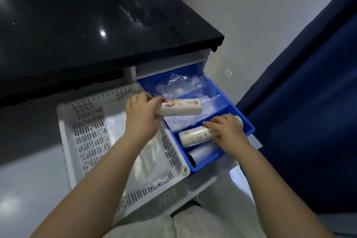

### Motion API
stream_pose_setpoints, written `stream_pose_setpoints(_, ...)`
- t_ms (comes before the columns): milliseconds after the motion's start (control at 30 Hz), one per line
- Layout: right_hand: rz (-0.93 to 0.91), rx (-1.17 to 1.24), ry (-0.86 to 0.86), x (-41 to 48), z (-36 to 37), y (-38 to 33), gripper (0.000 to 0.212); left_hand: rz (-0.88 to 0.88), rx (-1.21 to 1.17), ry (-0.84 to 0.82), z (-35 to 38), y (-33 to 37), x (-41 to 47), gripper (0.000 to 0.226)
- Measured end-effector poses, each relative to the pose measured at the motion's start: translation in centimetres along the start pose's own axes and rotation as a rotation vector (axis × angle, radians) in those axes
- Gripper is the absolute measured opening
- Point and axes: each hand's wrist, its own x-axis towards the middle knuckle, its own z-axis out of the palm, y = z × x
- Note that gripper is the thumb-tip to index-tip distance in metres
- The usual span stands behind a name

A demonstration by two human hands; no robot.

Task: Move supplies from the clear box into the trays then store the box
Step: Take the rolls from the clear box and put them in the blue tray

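My left hand (142,111) grips one end of a white printed roll (182,107) and holds it level above the blue tray (246,123). Inside the tray's near compartment lies a second white roll (195,137), with my right hand (226,131) closed over its right end. A grey roll (202,152) lies beside it, closer to me. Clear plastic bags (179,87) fill the tray's far compartment. Left of the blue tray sits a white perforated basket (83,131) with pale plastic sheets (152,160) in it.
Both containers rest on a pulled-out shelf (193,185) under a black glossy countertop (96,31). A dark blue curtain (309,112) hangs at the right, and a white wall with a socket (229,73) stands behind the tray. My pale trousers (183,226) are at the bottom.
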Motion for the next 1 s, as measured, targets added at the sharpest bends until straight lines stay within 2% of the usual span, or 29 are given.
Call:
stream_pose_setpoints(133, -0.223, 0.129, -0.09, 2.3, 0.4, 2.5, 0.061, -0.089, 0.032, 0.009, 1.1, 2.1, 0.2, 0.055)
stream_pose_setpoints(333, -0.529, 0.176, -0.233, 4.4, -0.3, 5.2, 0.062, -0.259, 0.077, 0.048, 1.5, 5.7, -0.5, 0.059)
stream_pose_setpoints(533, -0.675, 0.318, -0.222, 4.2, 0.6, 7.0, 0.042, -0.446, 0.114, 0.121, 2.3, 8.9, -2.7, 0.059)
stream_pose_setpoints(600, -0.779, 0.339, -0.225, 4.0, 0.8, 6.1, 0.038, -0.489, 0.137, 0.149, 2.2, 9.6, -3.6, 0.058)
stream_pose_setpoints(733, -1.023, 0.22, -0.295, 3.4, 1.3, 1.9, 0.032, -0.514, 0.189, 0.19, 1.6, 10.4, -5.1, 0.058)
stream_pose_setpoints(867, -1.03, 0.04, -0.307, 3.5, 1.4, 0.0, 0.036, -0.527, 0.214, 0.187, 1.1, 10.5, -6.4, 0.058)
stream_pose_setpoints(1000, -1.003, -0.04, -0.265, 3.7, 0.0, 0.6, 0.039, -0.555, 0.243, 0.181, 1.0, 10.4, -7.3, 0.057)
